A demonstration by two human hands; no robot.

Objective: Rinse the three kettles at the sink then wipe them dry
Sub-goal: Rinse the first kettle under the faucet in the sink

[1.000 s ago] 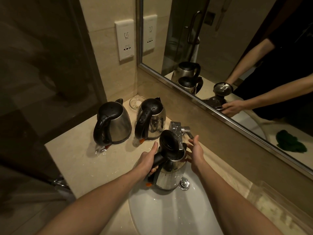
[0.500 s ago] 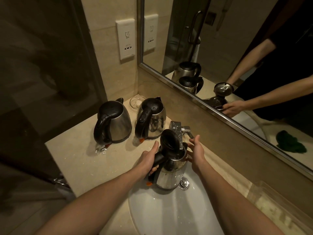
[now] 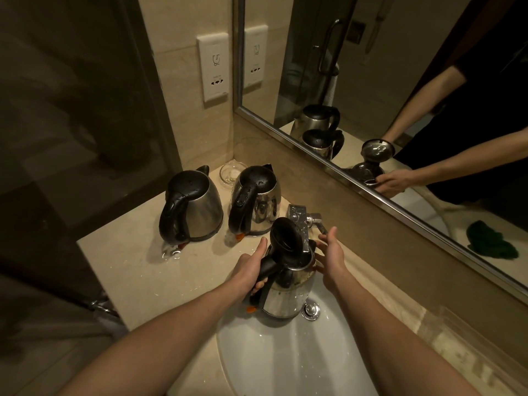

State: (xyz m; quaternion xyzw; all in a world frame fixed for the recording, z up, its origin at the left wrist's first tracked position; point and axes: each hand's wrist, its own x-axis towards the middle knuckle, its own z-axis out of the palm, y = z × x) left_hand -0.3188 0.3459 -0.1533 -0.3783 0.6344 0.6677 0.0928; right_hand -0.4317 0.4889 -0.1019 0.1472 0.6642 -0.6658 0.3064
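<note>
A steel kettle [image 3: 288, 292] with its black lid flipped up stands over the back of the white sink [image 3: 285, 361], under the chrome tap [image 3: 300, 221]. My left hand [image 3: 251, 270] grips its black handle. My right hand [image 3: 331, 255] rests against the kettle's right rim with fingers spread, close to the tap lever. Two more steel kettles with shut black lids stand on the counter to the left: one at the far left [image 3: 194, 207], one beside the tap [image 3: 257, 201]. Both carry water drops.
A beige stone counter [image 3: 137, 267] with water puddles surrounds the sink. A small glass dish [image 3: 230, 174] sits in the corner behind the kettles. A wall socket [image 3: 215, 67] is above. A mirror [image 3: 400, 81] runs along the back wall, reflecting a green cloth [image 3: 490, 241].
My right hand has shifted slightly toward the kettle's rim. The kettle and my left hand stay where they were.
</note>
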